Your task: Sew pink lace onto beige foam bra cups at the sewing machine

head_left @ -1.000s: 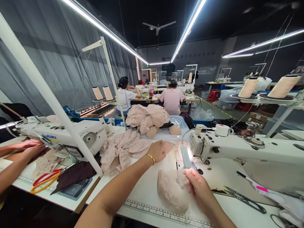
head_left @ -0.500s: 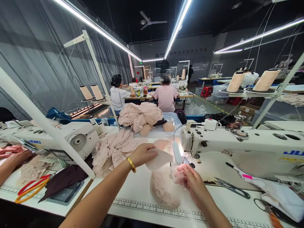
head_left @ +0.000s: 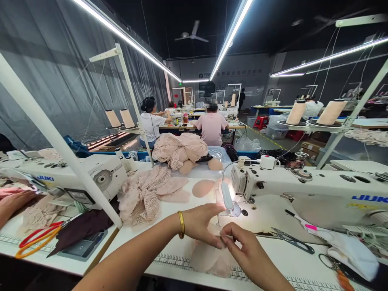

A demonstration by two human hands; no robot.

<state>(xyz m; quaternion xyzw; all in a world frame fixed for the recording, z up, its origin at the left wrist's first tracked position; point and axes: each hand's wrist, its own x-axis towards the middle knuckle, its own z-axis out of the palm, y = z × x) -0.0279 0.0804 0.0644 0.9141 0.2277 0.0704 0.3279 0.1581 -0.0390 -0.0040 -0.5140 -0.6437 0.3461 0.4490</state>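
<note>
My left hand (head_left: 201,224), below a gold bangle (head_left: 181,224), is over the cloth with thumb and fingers spread apart; its thumb tip comes close to my right fingertips. My right hand (head_left: 242,242) is closed in a pinch on the edge of a beige fabric piece (head_left: 209,256), thin and rounded, lying over the ruler strip at the table's front. Part of this piece is hidden under my hands. Just beyond them stands the sewing machine (head_left: 273,180), its small lamp (head_left: 226,194) lighting the needle area. A rounded beige piece (head_left: 202,188) lies left of the needle.
Beige lace (head_left: 148,194) is heaped at left, with more lace (head_left: 178,147) on a clear plastic bin behind. Thread snips (head_left: 294,240) and a white cloth (head_left: 351,246) lie at right. A co-worker's hand (head_left: 18,202) is at the left machine. A thread stand pole (head_left: 66,145) crosses the left side.
My left hand has moved down and right and its grip on a thin beige piece has opened. My right hand has lowered from near the needle toward the table front.
</note>
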